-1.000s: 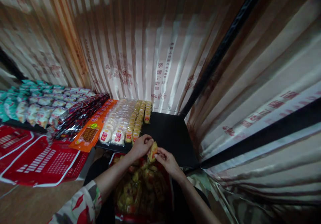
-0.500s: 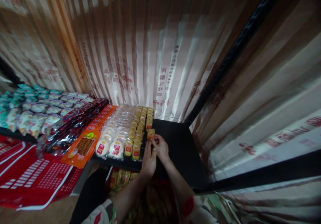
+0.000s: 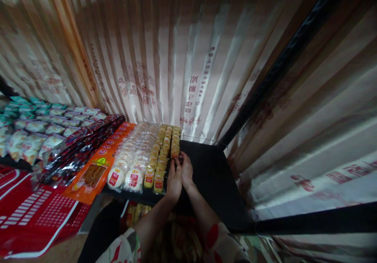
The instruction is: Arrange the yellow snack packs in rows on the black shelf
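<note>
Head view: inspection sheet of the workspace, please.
Surface: black board, flat.
Job's things: yellow packets in three rows, the right-hand row ending farther back; round white packets to their left.
Clutter: orange packet seems to overhang the front edge; dark packets heaped beside it; red basket lower left.
Grips: left grip and right grip together at that row's near end; hold unclear.
Cables: thin line along the back edge, possibly a wire.
Surroundings: pleated curtain, slanting post.
</note>
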`<state>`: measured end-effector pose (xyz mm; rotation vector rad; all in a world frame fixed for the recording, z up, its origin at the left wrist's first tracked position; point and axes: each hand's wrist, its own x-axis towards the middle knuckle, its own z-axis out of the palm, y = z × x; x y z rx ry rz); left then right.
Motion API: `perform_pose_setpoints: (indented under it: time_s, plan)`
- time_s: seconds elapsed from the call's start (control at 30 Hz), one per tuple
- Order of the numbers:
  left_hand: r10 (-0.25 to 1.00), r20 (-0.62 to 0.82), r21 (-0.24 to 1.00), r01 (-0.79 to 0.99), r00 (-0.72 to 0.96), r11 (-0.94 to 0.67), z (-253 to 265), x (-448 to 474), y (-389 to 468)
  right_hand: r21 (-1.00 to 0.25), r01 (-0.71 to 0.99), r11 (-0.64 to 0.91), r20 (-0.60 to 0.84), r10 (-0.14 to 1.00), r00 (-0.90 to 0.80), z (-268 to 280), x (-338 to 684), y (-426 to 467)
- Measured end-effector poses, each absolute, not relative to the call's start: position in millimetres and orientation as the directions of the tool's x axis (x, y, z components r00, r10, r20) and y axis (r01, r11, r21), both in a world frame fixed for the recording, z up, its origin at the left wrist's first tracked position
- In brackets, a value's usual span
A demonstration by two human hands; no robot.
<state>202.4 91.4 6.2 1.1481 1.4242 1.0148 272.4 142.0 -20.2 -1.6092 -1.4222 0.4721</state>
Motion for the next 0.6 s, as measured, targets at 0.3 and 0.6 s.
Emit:
perform_pose_setpoints:
  time_s: [0.3, 0.6]
  plan:
    - [0.979, -0.186, 0.981, 0.049, -0.078, 0.190, 1.3, 203.1, 103.6, -0.710, 0.704, -0.008, 0.189, 0.961, 0.201, -16.2, 267.6, 142.7]
    - [0.979, -0.195, 0.974, 0.105, -0.055, 0.200, 6.3, 201.8, 101.3, -0.806, 0.590, 0.031, 0.224, 0.940, 0.257, -24.1, 268.4, 142.0]
